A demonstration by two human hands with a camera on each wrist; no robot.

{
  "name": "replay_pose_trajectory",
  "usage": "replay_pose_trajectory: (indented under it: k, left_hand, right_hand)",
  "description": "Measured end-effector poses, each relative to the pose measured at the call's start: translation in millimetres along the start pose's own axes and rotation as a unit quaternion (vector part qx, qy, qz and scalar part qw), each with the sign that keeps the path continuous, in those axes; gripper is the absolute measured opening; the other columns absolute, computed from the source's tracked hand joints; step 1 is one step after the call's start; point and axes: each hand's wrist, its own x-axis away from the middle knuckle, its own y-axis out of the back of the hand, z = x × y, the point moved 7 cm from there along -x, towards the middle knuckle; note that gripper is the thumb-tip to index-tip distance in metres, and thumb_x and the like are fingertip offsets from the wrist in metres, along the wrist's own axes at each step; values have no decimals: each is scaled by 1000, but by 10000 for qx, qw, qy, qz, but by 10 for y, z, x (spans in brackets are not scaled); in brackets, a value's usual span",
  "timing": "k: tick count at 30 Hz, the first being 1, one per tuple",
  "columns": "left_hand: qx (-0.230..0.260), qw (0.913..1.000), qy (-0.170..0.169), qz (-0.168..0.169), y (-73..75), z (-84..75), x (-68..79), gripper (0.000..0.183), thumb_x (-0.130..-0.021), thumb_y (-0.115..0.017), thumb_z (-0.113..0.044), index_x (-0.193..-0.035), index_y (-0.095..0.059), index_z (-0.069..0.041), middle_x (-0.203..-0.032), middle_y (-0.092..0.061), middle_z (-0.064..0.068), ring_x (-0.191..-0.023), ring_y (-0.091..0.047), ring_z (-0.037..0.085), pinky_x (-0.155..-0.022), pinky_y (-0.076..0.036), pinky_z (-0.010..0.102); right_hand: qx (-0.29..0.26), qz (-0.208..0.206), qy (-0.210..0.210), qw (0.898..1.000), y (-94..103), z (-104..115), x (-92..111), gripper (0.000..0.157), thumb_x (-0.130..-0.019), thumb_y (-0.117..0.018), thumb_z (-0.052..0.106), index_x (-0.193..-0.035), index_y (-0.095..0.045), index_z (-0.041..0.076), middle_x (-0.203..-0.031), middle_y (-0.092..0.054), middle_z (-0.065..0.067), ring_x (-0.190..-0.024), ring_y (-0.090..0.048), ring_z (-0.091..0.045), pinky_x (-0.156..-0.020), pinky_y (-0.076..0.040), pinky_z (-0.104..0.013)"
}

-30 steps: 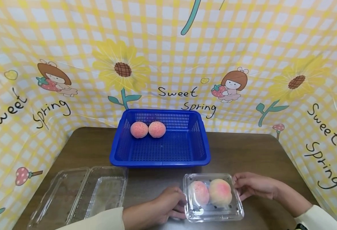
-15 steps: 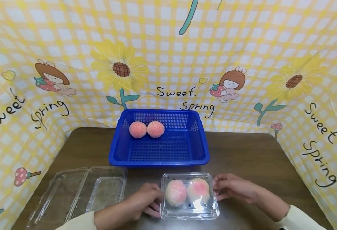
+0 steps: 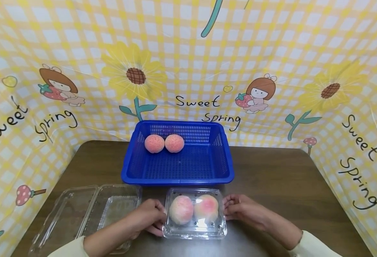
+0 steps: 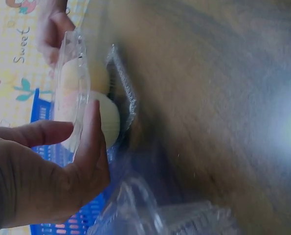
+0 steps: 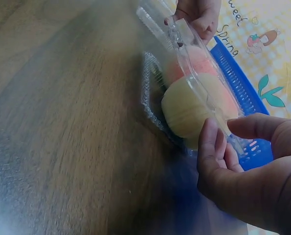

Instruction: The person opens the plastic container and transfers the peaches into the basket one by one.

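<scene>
A closed clear plastic clamshell box (image 3: 193,236) with two pale pink-and-cream peaches (image 3: 181,210) inside is held between both hands, in front of the blue basket. My left hand (image 3: 147,216) pinches the box's left rim; in the left wrist view, thumb and fingers (image 4: 90,139) sit on either side of that edge. On the opposite side, my right hand (image 3: 247,210) pinches the right rim, its thumb (image 5: 253,126) above and fingers below in the right wrist view. Through the plastic, the peaches' undersides (image 5: 187,110) look plain cream.
Behind the box stands a blue perforated basket (image 3: 179,181) with two pink peaches (image 3: 164,143) at its back left. An opened empty clamshell (image 3: 90,210) lies at left on the brown table (image 3: 272,171), partly behind the left forearm. A checked cloth (image 3: 188,53) hangs behind.
Both hands have carried the peach-filled box leftward and slightly away, from the right front to before the basket's middle. Their hold on its rim stays. The basket and the opened clamshell have not moved.
</scene>
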Motion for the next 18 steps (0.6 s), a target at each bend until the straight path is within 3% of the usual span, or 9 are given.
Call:
replay_pose_trajectory:
  k: [6, 14, 17, 18]
  left_hand:
    - [-366, 9992, -8, 133, 95, -29, 39, 17, -72, -55, 9, -87, -47, 6, -70, -54, 12, -56, -59, 19, -56, -60, 35]
    - [-1016, 9946, -151, -111, 151, -101, 59, 26, -69, -60, 9, -92, -49, 7, -63, -56, 12, -46, -59, 15, -49, -58, 34]
    - [-1661, 9850, -333, -338, 171, -196, 79, 31, -68, -63, 8, -95, -49, 5, -59, -57, 12, -41, -57, 15, -43, -56, 34]
    - [-2144, 9744, -515, -439, 180, -253, 83, 31, -68, -64, 7, -95, -50, 3, -61, -58, 11, -45, -58, 15, -44, -56, 35]
  right_hand:
    - [-237, 179, 48, 9995, -108, -5, -84, 34, -81, -60, -1, -112, -46, -7, -97, -59, -7, -88, -60, -15, -87, -55, -34]
    - [-389, 53, -14, 9992, -127, -32, -125, 33, -80, -61, -2, -110, -46, -5, -96, -56, -7, -86, -58, -14, -84, -55, -33]
    - [-412, 90, -15, 9991, -128, -41, -125, 33, -81, -59, -1, -111, -46, -5, -96, -56, -6, -86, -58, -15, -84, -55, -32]
    - [-422, 117, -27, 9990, -128, -47, -121, 33, -82, -59, 0, -111, -46, -4, -96, -56, -6, -86, -58, -15, -84, -55, -33]
